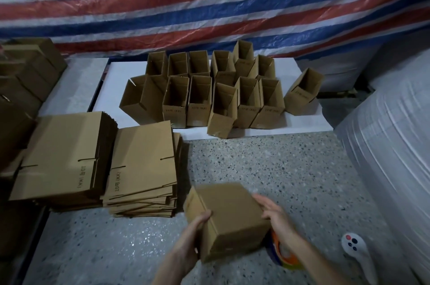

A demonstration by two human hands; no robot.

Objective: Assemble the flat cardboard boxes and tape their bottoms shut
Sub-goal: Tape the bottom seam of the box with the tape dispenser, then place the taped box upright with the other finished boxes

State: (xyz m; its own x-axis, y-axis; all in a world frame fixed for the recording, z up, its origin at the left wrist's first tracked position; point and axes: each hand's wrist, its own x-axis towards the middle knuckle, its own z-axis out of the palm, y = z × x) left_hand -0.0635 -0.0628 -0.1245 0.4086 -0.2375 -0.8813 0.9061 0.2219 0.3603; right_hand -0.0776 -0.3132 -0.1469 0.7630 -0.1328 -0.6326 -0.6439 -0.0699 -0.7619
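I hold a small folded-up cardboard box (229, 217) low over the speckled floor, its closed face turned up. My left hand (194, 236) grips its left side, thumb on top. Resting against the box's right edge is my right hand (275, 213), fingers fairly straight. Below that hand a roll of tape (285, 253) with an orange core lies on the floor, partly hidden by my wrist. Two stacks of flat boxes (142, 168) lie to the left. Several assembled open boxes (223, 91) stand on a white board further off.
A white handheld controller (356, 254) lies on the floor at the right. Large rolls of white wrapping (395, 145) rise along the right side. More cardboard (25, 75) is piled at the far left. A striped tarpaulin (209, 1) hangs behind.
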